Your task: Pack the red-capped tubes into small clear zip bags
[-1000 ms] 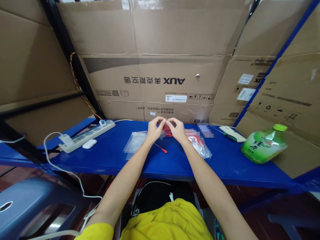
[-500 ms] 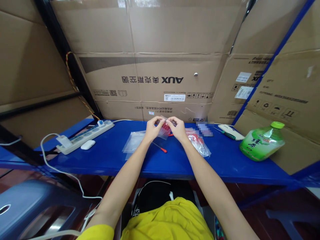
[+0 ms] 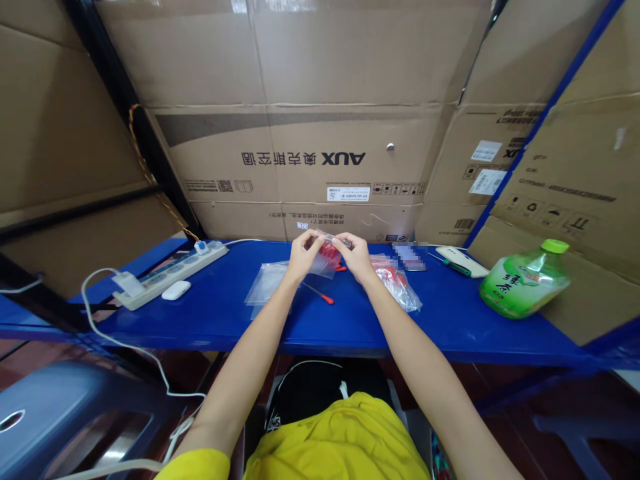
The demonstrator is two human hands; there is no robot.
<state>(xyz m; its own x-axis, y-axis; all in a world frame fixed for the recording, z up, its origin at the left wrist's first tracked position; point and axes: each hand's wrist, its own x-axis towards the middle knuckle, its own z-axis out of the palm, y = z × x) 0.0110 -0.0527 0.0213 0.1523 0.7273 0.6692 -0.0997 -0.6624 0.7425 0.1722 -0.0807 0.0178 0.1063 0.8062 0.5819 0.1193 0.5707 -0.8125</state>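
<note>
Small clear plastic zip bag with red contents point(image 3: 327, 257), probably light, limp, slippery; pinched at its top edge by left hand point(image 3: 303, 252) and right hand point(image 3: 357, 257) above blue desk point(image 3: 450, 320) rear edge.

A small clear plastic bag point(image 3: 327, 257) with red contents is held above the blue worktop point(image 3: 450, 320), pinched at its upper edge between the left hand point(image 3: 303, 255) and the right hand point(image 3: 356, 257). The bag hangs slightly crumpled between the two hands, its top edge roughly level. The red contents sit in its middle; their exact shape cannot be made out.
</note>
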